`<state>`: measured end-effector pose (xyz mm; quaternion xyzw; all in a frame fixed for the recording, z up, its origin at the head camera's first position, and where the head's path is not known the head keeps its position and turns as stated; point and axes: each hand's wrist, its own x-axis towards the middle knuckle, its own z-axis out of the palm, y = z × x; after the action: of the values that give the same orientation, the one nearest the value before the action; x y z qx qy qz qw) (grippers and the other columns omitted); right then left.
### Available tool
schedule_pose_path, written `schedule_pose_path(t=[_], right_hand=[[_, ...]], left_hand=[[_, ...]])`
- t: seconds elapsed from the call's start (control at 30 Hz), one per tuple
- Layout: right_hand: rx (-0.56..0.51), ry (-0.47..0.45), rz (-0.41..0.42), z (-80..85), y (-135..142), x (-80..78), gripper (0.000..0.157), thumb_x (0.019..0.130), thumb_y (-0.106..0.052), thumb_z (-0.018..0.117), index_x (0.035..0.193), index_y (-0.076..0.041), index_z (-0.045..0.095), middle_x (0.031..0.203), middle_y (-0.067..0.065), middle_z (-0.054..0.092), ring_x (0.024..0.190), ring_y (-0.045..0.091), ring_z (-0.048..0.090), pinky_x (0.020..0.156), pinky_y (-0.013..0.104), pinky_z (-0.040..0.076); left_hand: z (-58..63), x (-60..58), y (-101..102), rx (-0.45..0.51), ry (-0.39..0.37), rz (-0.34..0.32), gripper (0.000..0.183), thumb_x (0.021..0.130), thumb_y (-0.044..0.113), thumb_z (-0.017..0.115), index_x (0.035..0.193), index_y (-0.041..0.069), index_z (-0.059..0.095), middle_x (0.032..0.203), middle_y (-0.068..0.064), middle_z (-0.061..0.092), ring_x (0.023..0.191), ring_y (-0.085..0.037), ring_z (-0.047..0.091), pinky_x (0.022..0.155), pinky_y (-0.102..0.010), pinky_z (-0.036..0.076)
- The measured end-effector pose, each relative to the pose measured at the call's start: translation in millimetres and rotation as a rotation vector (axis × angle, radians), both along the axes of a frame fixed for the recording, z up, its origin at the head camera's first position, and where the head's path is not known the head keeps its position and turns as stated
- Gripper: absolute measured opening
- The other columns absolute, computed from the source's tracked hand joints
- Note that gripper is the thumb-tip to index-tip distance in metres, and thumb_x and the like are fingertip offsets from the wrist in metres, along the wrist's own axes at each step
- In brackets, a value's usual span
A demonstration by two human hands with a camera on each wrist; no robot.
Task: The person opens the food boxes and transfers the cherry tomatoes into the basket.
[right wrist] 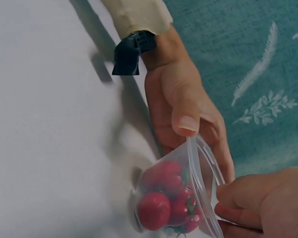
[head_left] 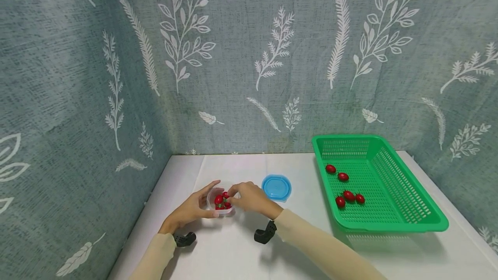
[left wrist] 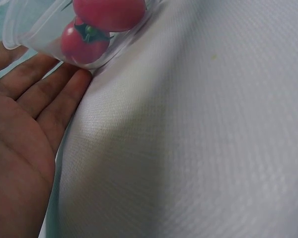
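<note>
A small clear plastic container [head_left: 225, 212] with several red tomatoes [head_left: 219, 199] in it stands on the white table. My left hand [head_left: 189, 208] holds it from the left side, thumb at the near rim and fingers around the far side. In the right wrist view that thumb [right wrist: 186, 116] lies against the rim of the tilted-looking tub. From the right, my right hand [head_left: 250, 198] reaches over the mouth with bent fingers, their tips down among the tomatoes. I cannot tell whether they pinch one. Green stem ends show on the tomatoes [left wrist: 87, 42] in the left wrist view.
A blue lid [head_left: 276, 188] lies on the table just right of my right hand. Farther right stands a large green basket [head_left: 383, 176] with several tomatoes [head_left: 349, 195] along its left side. Patterned grey-green cloth [head_left: 241, 55] hangs behind and at the sides of the white table [head_left: 233, 254].
</note>
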<state>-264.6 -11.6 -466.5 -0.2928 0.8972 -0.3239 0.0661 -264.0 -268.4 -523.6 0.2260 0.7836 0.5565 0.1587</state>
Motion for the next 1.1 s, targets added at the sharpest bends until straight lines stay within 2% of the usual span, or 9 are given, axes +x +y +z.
schedule_pose_path(t=[0.03, 0.23, 0.47, 0.67, 0.83, 0.9, 1.0, 1.1], right_hand=[[0.013, -0.001, 0.001, -0.5, -1, 0.3, 0.023, 0.097, -0.024, 0.073, 0.115, -0.01, 0.078, 0.105, -0.004, 0.076, 0.079, 0.006, 0.065, 0.062, 0.022, 0.051], [0.057, -0.062, -0.003, -2.8, -8, 4.2, 0.026, 0.101, -0.027, 0.068, 0.119, -0.011, 0.077, 0.11, -0.001, 0.075, 0.049, 0.008, 0.059, 0.048, 0.022, 0.049], [0.084, -0.055, 0.002, -2.5, -14, 4.0, 0.027, 0.104, -0.022, 0.062, 0.124, -0.008, 0.075, 0.091, -0.004, 0.072, 0.041, 0.009, 0.054, 0.043, 0.021, 0.044], [0.112, -0.04, 0.039, -0.3, -17, 6.3, 0.023, 0.104, -0.02, 0.062, 0.114, -0.007, 0.078, 0.079, -0.004, 0.058, 0.042, 0.008, 0.054, 0.046, 0.02, 0.044], [0.075, -0.09, 0.046, -2.9, -17, 4.4, 0.022, 0.103, -0.022, 0.063, 0.117, -0.007, 0.073, 0.072, -0.005, 0.064, 0.041, 0.01, 0.053, 0.044, 0.021, 0.043], [0.049, -0.11, 0.049, -4.4, -17, 2.9, 0.023, 0.102, -0.022, 0.065, 0.118, -0.007, 0.071, 0.078, -0.006, 0.067, 0.042, 0.011, 0.054, 0.045, 0.022, 0.045], [0.011, -0.103, 0.05, -5.3, -16, 0.7, 0.029, 0.099, -0.021, 0.07, 0.122, -0.004, 0.071, 0.091, -0.005, 0.071, 0.052, 0.008, 0.056, 0.051, 0.022, 0.047], [-0.019, -0.081, 0.047, -5.5, -16, -1.3, 0.032, 0.095, -0.021, 0.076, 0.12, -0.002, 0.073, 0.097, -0.001, 0.074, 0.066, 0.005, 0.057, 0.059, 0.021, 0.047]], left_hand=[[0.1, 0.1, 0, 0.006, -0.003, -0.003, 0.104, 0.086, 0.014, 0.086, 0.166, 0.021, 0.02, 0.161, -0.009, 0.04, 0.149, -0.03, 0.035, 0.118, -0.053, 0.031], [-0.6, 0.1, 1, 0.001, 0.011, -0.004, 0.105, 0.086, 0.015, 0.086, 0.166, 0.021, 0.02, 0.162, -0.011, 0.038, 0.151, -0.031, 0.032, 0.119, -0.056, 0.029], [-0.4, 0.1, 1, 0.002, 0.018, -0.001, 0.104, 0.086, 0.015, 0.086, 0.166, 0.022, 0.021, 0.161, -0.013, 0.039, 0.15, -0.033, 0.034, 0.119, -0.055, 0.029], [1.7, 0.7, 2, -0.002, 0.004, 0.001, 0.105, 0.086, 0.014, 0.086, 0.166, 0.021, 0.02, 0.163, -0.012, 0.036, 0.15, -0.031, 0.033, 0.119, -0.049, 0.03], [2.9, 0.9, 2, -0.009, 0.005, 0.014, 0.104, 0.086, 0.013, 0.086, 0.166, 0.023, 0.021, 0.166, -0.013, 0.03, 0.152, -0.033, 0.027, 0.12, -0.053, 0.026], [2.6, 1.0, 2, -0.012, 0.009, 0.019, 0.103, 0.085, 0.013, 0.086, 0.166, 0.024, 0.022, 0.166, -0.014, 0.028, 0.152, -0.034, 0.027, 0.12, -0.053, 0.026], [2.0, 1.0, 1, -0.026, 0.009, 0.028, 0.104, 0.084, 0.015, 0.087, 0.165, 0.027, 0.023, 0.167, -0.011, 0.026, 0.153, -0.032, 0.027, 0.12, -0.051, 0.027], [1.4, 0.7, 0, -0.017, 0.013, 0.013, 0.104, 0.085, 0.015, 0.086, 0.166, 0.024, 0.021, 0.166, -0.014, 0.028, 0.152, -0.034, 0.028, 0.121, -0.053, 0.026]])
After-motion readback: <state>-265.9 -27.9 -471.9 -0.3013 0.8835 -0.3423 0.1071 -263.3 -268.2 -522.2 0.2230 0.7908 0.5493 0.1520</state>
